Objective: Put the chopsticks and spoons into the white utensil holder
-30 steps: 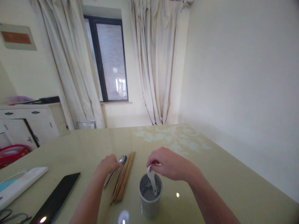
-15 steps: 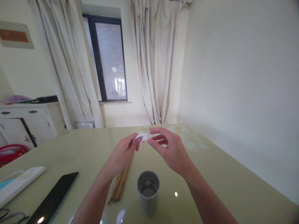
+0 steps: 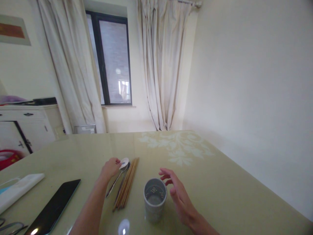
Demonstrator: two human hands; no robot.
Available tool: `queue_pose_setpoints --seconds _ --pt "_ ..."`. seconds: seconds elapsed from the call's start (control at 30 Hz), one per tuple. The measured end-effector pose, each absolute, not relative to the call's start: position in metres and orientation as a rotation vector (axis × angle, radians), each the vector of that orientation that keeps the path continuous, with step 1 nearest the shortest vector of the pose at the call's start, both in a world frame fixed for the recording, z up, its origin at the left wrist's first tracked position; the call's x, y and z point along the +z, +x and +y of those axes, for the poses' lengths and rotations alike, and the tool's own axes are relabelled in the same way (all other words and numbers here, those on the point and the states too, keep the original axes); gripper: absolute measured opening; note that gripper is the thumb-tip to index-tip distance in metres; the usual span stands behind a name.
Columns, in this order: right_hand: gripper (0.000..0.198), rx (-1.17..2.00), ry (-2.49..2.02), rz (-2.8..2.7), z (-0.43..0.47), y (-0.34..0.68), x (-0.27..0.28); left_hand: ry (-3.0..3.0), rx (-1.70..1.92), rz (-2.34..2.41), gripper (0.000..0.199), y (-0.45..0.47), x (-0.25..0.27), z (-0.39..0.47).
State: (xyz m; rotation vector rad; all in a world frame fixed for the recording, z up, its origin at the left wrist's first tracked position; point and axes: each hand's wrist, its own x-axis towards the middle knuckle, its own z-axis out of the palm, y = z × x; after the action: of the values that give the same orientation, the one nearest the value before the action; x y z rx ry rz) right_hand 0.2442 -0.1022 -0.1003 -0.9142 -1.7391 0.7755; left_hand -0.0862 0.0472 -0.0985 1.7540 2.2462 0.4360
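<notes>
The chopsticks (image 3: pixel 127 186) lie in a bunch on the table (image 3: pixel 210 189), and at least one metal spoon (image 3: pixel 118 179) lies just beside them, so that part looks done. The white spoon (image 3: pixel 125 161) is at the far end of the metal spoon, over its round part or right by it. The left hand (image 3: pixel 111 168) is nearly closed and seems to pinch the white spoon, so that bit does not look done yet. I can't tell if the white spoon rests on anything. The right hand (image 3: pixel 180 199) is wide open with nothing in it, just beside the grey cup (image 3: pixel 153 212). The cup stands up straight, and inside it I see only little holes and its grey bottom
</notes>
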Motion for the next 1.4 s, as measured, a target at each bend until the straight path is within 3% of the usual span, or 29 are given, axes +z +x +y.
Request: queue_pose_setpoints --seconds 0.27,0.47,0.6,0.8,1.03,1.4 --pt "0.130 0.884 -0.803 -1.926 -0.095 0.241 -0.121 1.776 0.293 2.342 0.024 -0.094 -0.110 0.048" --pt "0.137 0.909 -0.827 -1.844 -0.089 0.231 -0.125 1.878 0.210 2.322 0.037 -0.089 -0.108 0.051" --pt "0.130 0.895 -0.928 -1.742 -0.080 0.223 -0.126 1.930 0.224 2.280 0.048 -0.075 -0.104 0.039" --pt "0.102 0.861 -0.994 -1.642 -0.068 0.224 -0.128 1.936 0.369 2.434 0.078 -0.046 -0.114 -0.011" --pt "0.083 0.839 -0.957 -1.644 -0.069 0.232 -0.128 2.058 0.345 2.455 0.078 -0.025 -0.131 -0.037" --pt "0.081 0.838 -0.959 -1.644 -0.068 0.237 -0.131 2.052 0.246 2.379 0.088 -0.035 -0.134 -0.030"
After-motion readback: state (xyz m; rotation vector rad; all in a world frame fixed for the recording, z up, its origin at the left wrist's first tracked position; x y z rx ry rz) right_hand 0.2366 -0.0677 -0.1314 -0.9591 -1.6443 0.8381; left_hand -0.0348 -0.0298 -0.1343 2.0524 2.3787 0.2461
